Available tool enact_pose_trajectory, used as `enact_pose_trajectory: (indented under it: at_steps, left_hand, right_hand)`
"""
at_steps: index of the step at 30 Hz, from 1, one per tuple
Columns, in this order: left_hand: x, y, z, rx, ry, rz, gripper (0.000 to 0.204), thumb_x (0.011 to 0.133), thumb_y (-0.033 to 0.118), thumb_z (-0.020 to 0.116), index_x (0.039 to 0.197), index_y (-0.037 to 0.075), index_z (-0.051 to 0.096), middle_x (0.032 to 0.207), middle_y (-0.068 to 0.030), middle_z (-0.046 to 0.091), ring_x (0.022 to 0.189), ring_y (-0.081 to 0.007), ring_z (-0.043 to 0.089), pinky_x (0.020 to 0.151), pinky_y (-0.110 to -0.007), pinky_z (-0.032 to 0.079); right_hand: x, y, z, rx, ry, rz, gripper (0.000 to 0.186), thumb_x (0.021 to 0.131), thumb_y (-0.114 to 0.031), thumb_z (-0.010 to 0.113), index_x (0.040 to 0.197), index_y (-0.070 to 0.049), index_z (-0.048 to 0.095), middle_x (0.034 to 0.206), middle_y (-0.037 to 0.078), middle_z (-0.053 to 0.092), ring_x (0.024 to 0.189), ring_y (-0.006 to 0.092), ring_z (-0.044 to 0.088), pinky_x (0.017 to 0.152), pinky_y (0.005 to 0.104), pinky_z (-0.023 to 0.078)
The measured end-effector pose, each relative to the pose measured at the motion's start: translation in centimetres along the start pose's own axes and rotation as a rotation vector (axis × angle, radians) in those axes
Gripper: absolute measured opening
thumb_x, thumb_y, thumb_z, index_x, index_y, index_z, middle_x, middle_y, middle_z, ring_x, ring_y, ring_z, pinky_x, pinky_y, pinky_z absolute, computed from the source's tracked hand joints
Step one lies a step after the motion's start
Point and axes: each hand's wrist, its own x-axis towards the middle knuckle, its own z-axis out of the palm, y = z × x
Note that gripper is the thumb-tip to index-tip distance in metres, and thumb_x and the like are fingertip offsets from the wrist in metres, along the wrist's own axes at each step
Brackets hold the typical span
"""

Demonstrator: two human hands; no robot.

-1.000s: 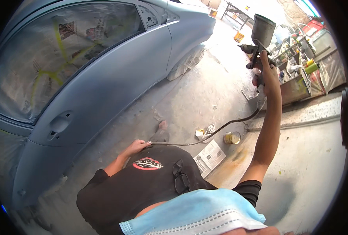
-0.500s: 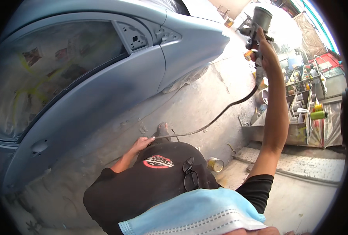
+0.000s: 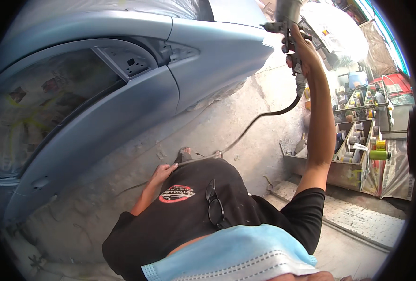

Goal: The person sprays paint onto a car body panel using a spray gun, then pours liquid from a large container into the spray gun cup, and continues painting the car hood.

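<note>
A spray gun (image 3: 287,40) with a cup on top is gripped in my right hand (image 3: 302,52), arm stretched up and forward. Its nozzle points left, near the front corner of a blue-grey car body (image 3: 217,56). From the wrapped lower end of the gun a dark air hose (image 3: 259,117) curves down across my front. My left hand (image 3: 163,173) holds that hose low, beside my black shirt. The car's side window (image 3: 48,100) has a hazy plastic covering with yellowish streaks.
Metal shelving (image 3: 334,161) with cans and tools stands at the right. A pale perforated plank (image 3: 353,225) lies on the floor below it. A plastic-covered object (image 3: 341,30) is at the far right. The car takes up the left side.
My right hand has brought the spray gun left, nearer the car's front end. The car appears shifted left in view. My left hand stays on the hose.
</note>
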Motion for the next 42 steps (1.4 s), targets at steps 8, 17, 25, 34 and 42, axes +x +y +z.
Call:
enact_pose_trajectory:
  at_steps: [8, 17, 25, 34, 42]
  left_hand:
    - [2.5, -2.1, 4.7, -0.158, 0.154, 0.034, 0.062, 0.085, 0.059, 0.064, 0.065, 0.000, 0.062, 0.059, 0.0000, 0.049, 0.060, -0.0093, 0.044, 0.053, -0.032, 0.036]
    - [1.4, 9.1, 9.4, -0.001, 0.174, -0.006, 0.061, 0.086, 0.058, 0.063, 0.069, -0.001, 0.064, 0.057, 0.0007, 0.053, 0.056, -0.0082, 0.048, 0.053, -0.031, 0.040]
    - [1.1, 9.2, 10.1, 0.089, 0.180, -0.024, 0.065, 0.082, 0.063, 0.061, 0.071, -0.001, 0.064, 0.058, -0.0052, 0.055, 0.058, -0.0126, 0.052, 0.055, -0.034, 0.042]
    - [1.5, 8.0, 8.8, 0.275, 0.136, 0.018, 0.067, 0.083, 0.065, 0.058, 0.074, -0.001, 0.066, 0.060, -0.0073, 0.058, 0.057, -0.0143, 0.053, 0.056, -0.035, 0.043]
    - [0.8, 10.3, 12.0, 0.037, 0.150, -0.086, 0.053, 0.087, 0.052, 0.064, 0.078, 0.000, 0.067, 0.064, -0.0027, 0.060, 0.059, -0.0107, 0.052, 0.057, -0.031, 0.043]
  right_hand:
    - [8.7, 8.4, -12.4, 0.036, 0.192, 0.185, 0.055, 0.091, -0.061, 0.055, 0.090, -0.006, 0.058, 0.063, 0.005, 0.054, 0.042, 0.0155, 0.050, 0.036, 0.0285, 0.044]
    - [8.2, 14.6, -18.6, -0.107, 0.362, 0.134, 0.047, 0.092, -0.052, 0.060, 0.097, -0.006, 0.061, 0.068, 0.005, 0.050, 0.043, 0.0148, 0.047, 0.039, 0.0301, 0.043]
    - [-5.9, 8.9, -4.8, 0.027, -0.128, 0.043, 0.045, 0.097, -0.053, 0.050, 0.090, -0.009, 0.060, 0.070, 0.001, 0.058, 0.044, 0.0090, 0.053, 0.038, 0.0230, 0.037]
    - [-9.9, 12.9, 1.7, 0.223, -0.471, -0.012, 0.027, 0.095, -0.028, 0.064, 0.101, -0.002, 0.063, 0.069, 0.001, 0.057, 0.049, 0.0073, 0.052, 0.042, 0.0233, 0.043]
    - [0.8, 22.5, -10.4, 0.149, 0.071, 0.087, 0.041, 0.097, -0.044, 0.056, 0.087, -0.005, 0.061, 0.064, 0.002, 0.057, 0.037, 0.0112, 0.050, 0.034, 0.0248, 0.039]
